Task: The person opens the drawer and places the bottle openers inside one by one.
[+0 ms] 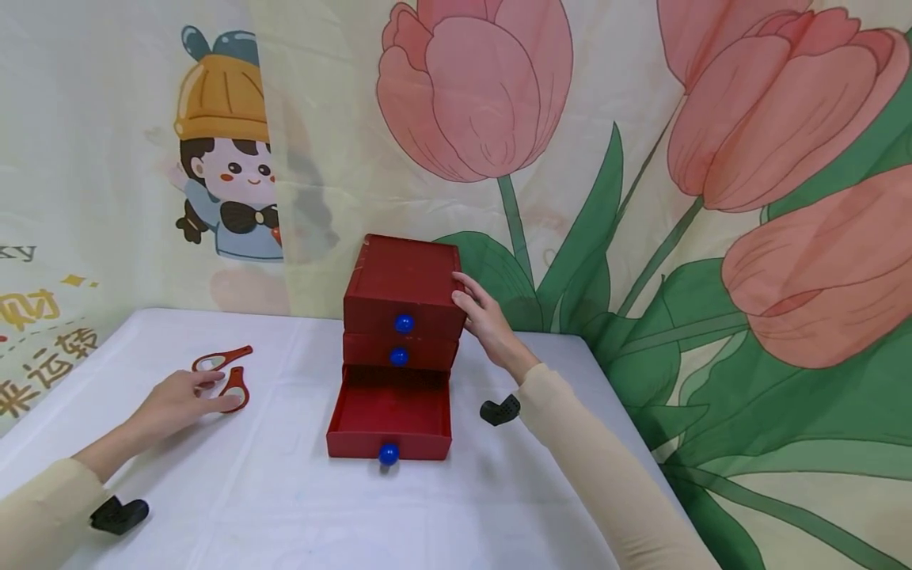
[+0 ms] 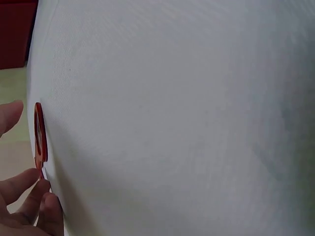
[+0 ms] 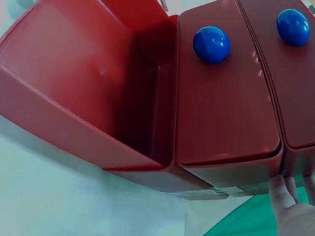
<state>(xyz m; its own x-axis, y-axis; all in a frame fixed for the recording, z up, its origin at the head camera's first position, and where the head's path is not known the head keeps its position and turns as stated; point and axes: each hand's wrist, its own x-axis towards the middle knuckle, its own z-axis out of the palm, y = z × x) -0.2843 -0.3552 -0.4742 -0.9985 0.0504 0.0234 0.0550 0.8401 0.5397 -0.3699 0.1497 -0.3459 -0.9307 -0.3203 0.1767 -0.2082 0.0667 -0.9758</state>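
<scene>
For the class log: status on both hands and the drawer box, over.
Left hand touching red magnifier. Right hand steadying drawer box. Bottom drawer open, nothing blocking it.

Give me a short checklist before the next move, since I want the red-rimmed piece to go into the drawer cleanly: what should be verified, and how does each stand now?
1. Bottom drawer pulled out: ok, it stands open, and the two above are shut.
2. Open drawer free inside: ok, nothing shows in it in the head and right wrist views.
3. Cabinet steadied: ok, the right hand rests on its upper right side.
4. Grip on the nearer magnifier: not ok, the left hand only touches it with straight fingers.
5. Farther magnifier out of the way: ok, it lies beyond the hand.
6. Path to the drawer: ok, bare white tablecloth between.
</scene>
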